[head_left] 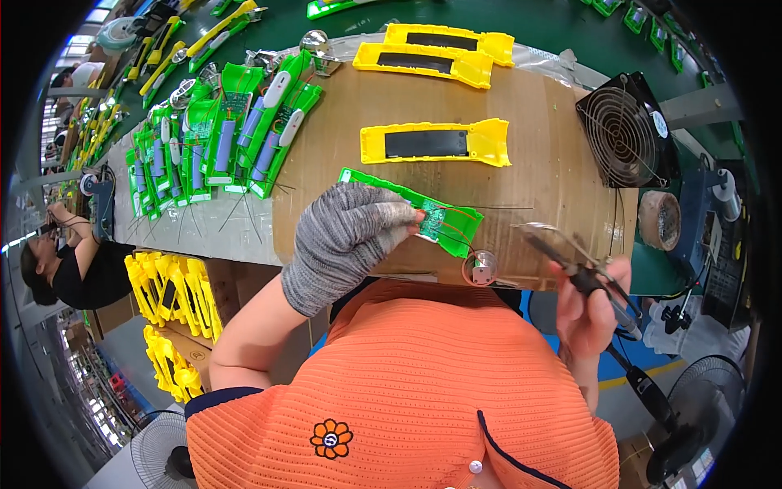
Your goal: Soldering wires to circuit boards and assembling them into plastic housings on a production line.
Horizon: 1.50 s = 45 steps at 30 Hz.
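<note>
My left hand (350, 228), in a grey knit glove with bare fingertips, pinches a green plastic housing half (460, 231) over the cardboard. Inside the housing lies a small circuit board (434, 218) with thin red and black wires; the glove hides its middle. A clear round lamp piece (482, 267) sits at the board's near edge, by the wires. To the right, my bare right hand (595, 306) is closed around a dark-handled tool (585, 279) with a slim metal end. Motion blurs that end, so its exact kind is unclear; it points toward the housing, apart from it.
Several yellow housing halves (489, 143) lie beyond my hands. At left, green housings (224, 155) with batteries and wires crowd together. A black fan (626, 134) stands right, near a solder spool (723, 186). Yellow parts (171, 289) fill boxes below left. A co-worker (81, 265) sits far left.
</note>
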Each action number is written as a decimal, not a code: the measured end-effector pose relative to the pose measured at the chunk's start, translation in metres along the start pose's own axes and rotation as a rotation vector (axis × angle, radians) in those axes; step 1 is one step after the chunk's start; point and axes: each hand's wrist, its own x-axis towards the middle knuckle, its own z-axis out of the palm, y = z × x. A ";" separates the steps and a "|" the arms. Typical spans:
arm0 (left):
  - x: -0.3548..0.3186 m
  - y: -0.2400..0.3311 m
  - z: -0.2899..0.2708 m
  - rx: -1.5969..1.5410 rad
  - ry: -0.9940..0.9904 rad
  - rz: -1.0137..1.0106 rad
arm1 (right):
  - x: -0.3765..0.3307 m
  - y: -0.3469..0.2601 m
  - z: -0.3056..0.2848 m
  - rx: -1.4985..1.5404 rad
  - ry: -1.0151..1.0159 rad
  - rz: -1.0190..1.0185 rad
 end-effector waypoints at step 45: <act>0.021 0.005 0.006 -0.055 -0.053 -0.211 | 0.020 0.013 0.041 -0.167 -0.040 0.244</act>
